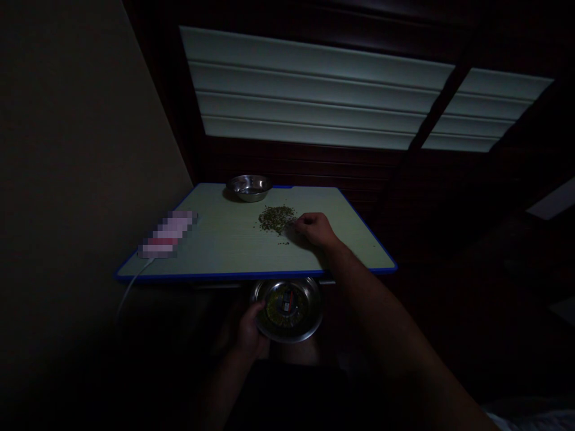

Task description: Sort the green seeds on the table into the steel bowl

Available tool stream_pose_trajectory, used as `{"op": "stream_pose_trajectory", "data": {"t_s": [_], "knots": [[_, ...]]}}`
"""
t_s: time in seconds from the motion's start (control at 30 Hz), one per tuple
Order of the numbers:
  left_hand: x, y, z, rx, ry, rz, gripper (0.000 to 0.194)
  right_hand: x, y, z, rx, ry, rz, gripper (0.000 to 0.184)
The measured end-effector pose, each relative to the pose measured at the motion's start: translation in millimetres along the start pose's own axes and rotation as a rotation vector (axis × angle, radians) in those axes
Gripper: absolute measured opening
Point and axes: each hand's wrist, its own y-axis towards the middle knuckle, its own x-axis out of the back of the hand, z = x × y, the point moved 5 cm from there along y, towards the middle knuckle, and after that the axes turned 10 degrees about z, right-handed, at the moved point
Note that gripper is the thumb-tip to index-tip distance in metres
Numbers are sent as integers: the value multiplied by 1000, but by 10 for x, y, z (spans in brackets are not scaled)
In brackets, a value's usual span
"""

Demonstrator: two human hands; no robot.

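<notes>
My left hand (252,328) grips the left rim of a shiny metal bowl (313,323), held just below the table's front edge. Inside that bowl lie greenish grains (275,316) around a round dark piece with a small label (286,306). On the table, my right hand (316,227) is closed in a pinch at the right side of a loose pile of small green grains or beans (274,219). Something pale shows under its fingertips, but I cannot make out what it is. A few grains are scattered in front of the pile.
The small pale table (224,251) has a blue edge. A second metal bowl (249,189) stands at its back left. A blurred-out pinkish object (168,234) with a white cable (130,287) lies on the left. Behind the table is a dark wooden panel with pale slats (309,90). The room is dim.
</notes>
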Motion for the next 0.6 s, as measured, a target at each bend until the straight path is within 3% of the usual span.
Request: {"op": "stream_pose_trajectory", "data": {"t_s": [0.23,0.43,0.6], "knots": [[-3,0,2,-3,15,-35,11,-55,-15,22,-17,-4,66,17],[-39,-20,-9,-8,1,-42,8,33,0,-9,-19,-113,-77,13],[-27,-9,-10,-7,5,-15,12,3,0,21,48,-93,-41,13]]}}
